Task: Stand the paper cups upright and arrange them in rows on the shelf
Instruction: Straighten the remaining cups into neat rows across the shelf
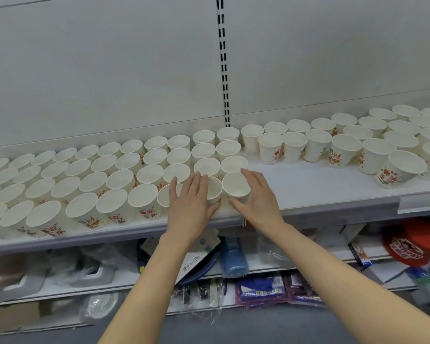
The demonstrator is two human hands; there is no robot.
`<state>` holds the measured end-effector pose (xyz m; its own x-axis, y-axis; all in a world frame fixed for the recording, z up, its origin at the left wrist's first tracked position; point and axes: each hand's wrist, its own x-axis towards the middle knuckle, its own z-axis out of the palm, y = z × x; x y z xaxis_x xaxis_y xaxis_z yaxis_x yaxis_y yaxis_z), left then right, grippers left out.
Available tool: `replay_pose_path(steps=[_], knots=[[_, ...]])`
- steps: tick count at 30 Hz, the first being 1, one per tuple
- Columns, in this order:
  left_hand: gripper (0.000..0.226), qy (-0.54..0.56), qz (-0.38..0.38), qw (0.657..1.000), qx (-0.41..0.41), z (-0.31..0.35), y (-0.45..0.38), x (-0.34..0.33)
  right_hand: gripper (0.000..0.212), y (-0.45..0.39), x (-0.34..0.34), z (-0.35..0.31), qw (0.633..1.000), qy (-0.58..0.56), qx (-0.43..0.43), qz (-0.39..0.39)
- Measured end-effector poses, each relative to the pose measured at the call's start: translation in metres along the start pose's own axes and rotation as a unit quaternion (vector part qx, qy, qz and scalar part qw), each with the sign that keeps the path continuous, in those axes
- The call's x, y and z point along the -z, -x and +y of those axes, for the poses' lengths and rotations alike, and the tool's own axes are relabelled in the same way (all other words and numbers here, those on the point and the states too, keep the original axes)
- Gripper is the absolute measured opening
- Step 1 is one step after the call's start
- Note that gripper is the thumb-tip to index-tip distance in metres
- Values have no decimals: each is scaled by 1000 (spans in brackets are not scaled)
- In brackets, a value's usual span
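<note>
Both hands up at the white shelf (pixel 308 184), mid-frame. Left hand (pixel 189 202) lies over a front-row cup (pixel 215 188), fingers straight across its rim, thumb down by its side; looks like a flat press, not a real grip. Right hand (pixel 257 202) cups round the end cup (pixel 236 186) just to the right: fingers curve over the far rim, thumb on the near side, so it's grasping that one. The two cups sit touching, at the right end of the front row.

Left half of frame: packed block of upright cups (pixel 85 180), approx. five rows deep, rims up, red print on the sides. Right side: looser bunch of cups (pixel 345 142) along the back and upper right, also upright, w/ a bare strip of shelf between the groups.

Slotted upright (pixel 223 63) runs down the back panel. Lower shelf holds bagged goods (pixel 261 289) and a red lid (pixel 410 242) at lower right, blurry.
</note>
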<state>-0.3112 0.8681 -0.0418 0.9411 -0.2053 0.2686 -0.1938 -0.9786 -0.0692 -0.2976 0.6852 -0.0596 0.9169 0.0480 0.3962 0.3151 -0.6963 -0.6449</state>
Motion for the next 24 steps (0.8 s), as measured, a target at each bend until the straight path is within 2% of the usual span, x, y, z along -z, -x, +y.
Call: replay_pose_path(steps=[6, 15, 20, 24], knots=[[70, -20, 11, 1000, -21, 4, 0, -5, 74, 5, -3, -1, 1000, 4, -11, 15], [72, -7, 2, 999, -42, -4, 0, -4, 82, 11, 6, -6, 1000, 23, -5, -16], [92, 47, 39, 998, -33, 2, -7, 13, 66, 8, 32, 3, 1000, 11, -13, 6], [80, 108, 13, 994, -21, 10, -34, 24, 52, -18, 62, 39, 995, 80, -25, 50]])
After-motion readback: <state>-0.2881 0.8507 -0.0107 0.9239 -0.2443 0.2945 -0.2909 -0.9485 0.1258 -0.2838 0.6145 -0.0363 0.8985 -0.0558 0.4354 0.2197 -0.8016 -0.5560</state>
